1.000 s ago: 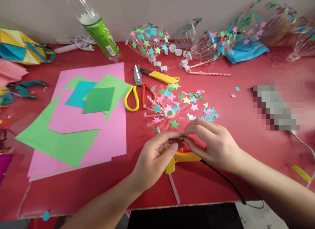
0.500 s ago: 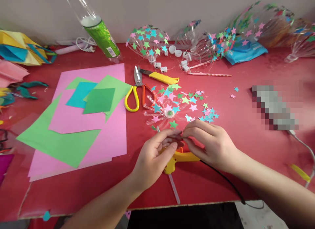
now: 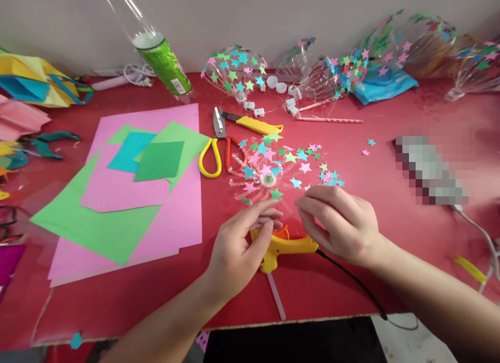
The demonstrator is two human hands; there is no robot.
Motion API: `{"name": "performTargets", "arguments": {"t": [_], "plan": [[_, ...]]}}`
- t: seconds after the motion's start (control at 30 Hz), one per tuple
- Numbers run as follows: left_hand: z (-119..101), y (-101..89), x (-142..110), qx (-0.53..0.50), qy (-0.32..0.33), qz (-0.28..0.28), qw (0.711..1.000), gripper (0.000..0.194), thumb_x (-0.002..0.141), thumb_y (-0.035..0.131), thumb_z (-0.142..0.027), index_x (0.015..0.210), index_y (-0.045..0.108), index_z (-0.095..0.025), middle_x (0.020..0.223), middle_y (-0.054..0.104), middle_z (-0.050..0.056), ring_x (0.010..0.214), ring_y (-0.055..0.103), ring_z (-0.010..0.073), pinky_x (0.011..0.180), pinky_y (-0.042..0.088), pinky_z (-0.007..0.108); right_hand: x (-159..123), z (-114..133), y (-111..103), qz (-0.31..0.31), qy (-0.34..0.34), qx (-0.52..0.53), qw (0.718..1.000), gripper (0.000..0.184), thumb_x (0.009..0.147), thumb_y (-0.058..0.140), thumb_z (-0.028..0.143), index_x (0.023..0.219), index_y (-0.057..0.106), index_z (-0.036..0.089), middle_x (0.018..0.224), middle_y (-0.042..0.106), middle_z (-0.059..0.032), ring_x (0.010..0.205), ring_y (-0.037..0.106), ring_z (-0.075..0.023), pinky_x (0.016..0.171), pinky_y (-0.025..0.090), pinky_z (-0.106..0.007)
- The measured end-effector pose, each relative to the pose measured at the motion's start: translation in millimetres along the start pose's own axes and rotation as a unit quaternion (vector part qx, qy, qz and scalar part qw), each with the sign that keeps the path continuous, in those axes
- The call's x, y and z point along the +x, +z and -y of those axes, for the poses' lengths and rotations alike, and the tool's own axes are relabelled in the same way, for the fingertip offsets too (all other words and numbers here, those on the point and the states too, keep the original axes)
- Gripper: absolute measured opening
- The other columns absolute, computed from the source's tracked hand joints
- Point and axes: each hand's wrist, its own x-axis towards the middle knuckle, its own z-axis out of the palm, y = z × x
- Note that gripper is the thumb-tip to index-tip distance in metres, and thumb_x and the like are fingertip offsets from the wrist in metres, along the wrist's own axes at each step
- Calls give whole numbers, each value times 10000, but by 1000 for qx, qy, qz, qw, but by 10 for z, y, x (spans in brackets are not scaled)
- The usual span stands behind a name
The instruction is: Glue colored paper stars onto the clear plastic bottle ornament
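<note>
Lying beneath left fingers [image 3: 262, 208]; glue gun [image 3: 292, 245]

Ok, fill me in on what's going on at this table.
A person's left hand and right hand are raised close together, with a small gap between them, near a yellow glue gun lying on the red table. The right hand's fingers are drawn together; whether they hold anything is too small to tell. Just beyond, a clear plastic piece cut into strips lies spread out, with paper stars on and around it. Scissors lie farther back.
</note>
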Motion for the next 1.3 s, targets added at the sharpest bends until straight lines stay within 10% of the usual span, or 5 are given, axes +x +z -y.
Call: {"name": "performTargets", "arguments": {"t": [0.47,0.83,0.97,1.07,1.3], "plan": [[-20,-17,-4,32,0,87,996,337,928,472,-208,1256,540,-162,721,656,7,484,585,82,480,515,196,-37,-124,-17,14,-121,-42,992,93,804,571,135,872,561,197,789,591,-10,613,471,-120,487,376,-272],[-19,-273,69,-21,122,-140,982,144,892,554,-150,967,668,-195,632,598,-27,436,508,57,395,381,177,39,-355,-84,-10,102,-51,993,74,830,537,130,865,572,185,765,622,-27,643,561,-128,569,421,-251],[42,-365,241,-112,101,-224,963,97,846,590,-150,900,666,-180,640,553,-33,479,484,62,437,377,182,53,-548,-131,90,290,-28,952,65,810,532,183,811,595,196,700,626,-10,583,557,-134,542,390,-263],[105,-403,364,-169,70,-265,947,127,781,637,-154,902,664,-179,858,616,9,715,590,90,632,476,186,71,-548,-118,110,392,199,891,134,848,528,261,965,573,213,772,652,-5,617,618,-138,582,470,-276],[236,-369,508,-216,-37,-134,966,416,860,576,-439,1226,548,-242,1393,508,98,1219,523,236,906,503,337,122,-222,31,95,424,520,735,556,851,570,554,1278,364,262,1248,544,-114,879,674,-181,811,572,-420]]}}
